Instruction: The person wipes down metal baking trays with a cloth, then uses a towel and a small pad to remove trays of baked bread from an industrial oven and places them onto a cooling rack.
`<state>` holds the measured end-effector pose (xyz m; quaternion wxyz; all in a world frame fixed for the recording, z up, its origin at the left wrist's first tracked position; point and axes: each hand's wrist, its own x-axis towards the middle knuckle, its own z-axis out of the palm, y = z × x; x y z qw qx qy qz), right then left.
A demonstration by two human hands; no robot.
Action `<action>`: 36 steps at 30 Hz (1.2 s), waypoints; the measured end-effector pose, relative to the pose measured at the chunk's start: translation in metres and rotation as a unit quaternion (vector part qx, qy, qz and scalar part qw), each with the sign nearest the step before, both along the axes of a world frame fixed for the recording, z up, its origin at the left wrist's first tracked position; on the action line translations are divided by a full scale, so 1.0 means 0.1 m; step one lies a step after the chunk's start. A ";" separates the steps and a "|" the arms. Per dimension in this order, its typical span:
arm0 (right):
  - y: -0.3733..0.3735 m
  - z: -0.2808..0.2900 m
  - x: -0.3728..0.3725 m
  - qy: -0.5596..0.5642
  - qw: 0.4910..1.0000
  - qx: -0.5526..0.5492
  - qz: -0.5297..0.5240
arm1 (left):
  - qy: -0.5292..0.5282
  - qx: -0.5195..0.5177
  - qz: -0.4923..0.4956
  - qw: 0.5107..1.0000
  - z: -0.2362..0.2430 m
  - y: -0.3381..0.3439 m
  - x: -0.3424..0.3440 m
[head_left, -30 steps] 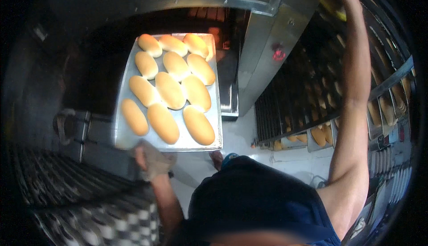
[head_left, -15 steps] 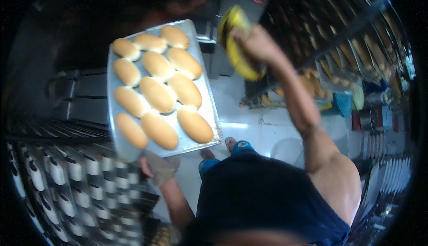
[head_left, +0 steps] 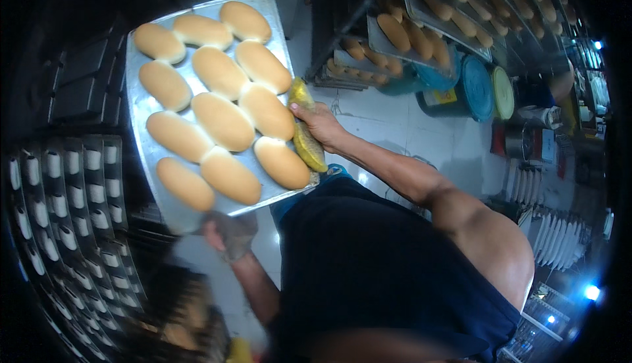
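Note:
A metal baking tray (head_left: 268, 188) hangs tilted in front of me, bearing several golden bread rolls (head_left: 222, 121) set close in rows. My left hand (head_left: 224, 234), with a grey cloth (head_left: 241, 230) about it, is closed on the tray's near left corner; blur hides some of its fingers. At the right edge, my right hand (head_left: 319, 126) grips a yellow padded cloth (head_left: 309, 149) and presses it along the tray's rim. Most of the right fingers are hidden behind the cloth.
At the upper right stands a rack with trays of baked rolls (head_left: 415, 37). Below it are a blue-lidded bin (head_left: 477, 86) and a round yellow-green lid (head_left: 502, 93). On my left, a rack holds trays of pale dough pieces (head_left: 69, 238). White tiled floor (head_left: 388, 123) lies between.
My right hand has come down and left with the yellow cloth, from above the floor to the tray's right edge. The tray sits slightly farther left and up; my view has turned.

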<state>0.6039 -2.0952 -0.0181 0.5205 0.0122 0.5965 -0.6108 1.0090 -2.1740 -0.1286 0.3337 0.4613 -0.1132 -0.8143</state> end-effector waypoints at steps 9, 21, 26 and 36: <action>0.12 -0.36 0.11 0.029 0.989 0.105 -0.103 | 0.025 0.114 -0.113 0.987 0.27 -0.53 -0.71; 2.42 -1.43 -0.32 0.046 0.963 0.119 -0.237 | 0.162 0.183 -0.268 0.932 -1.42 0.99 -2.13; 2.64 -1.80 -0.85 0.059 0.970 0.107 -0.211 | 0.151 0.140 -0.239 0.949 -1.69 1.20 -2.60; 2.72 -2.14 -2.12 0.092 0.975 0.167 -0.118 | 0.041 0.194 -0.272 0.942 -1.72 1.59 -3.26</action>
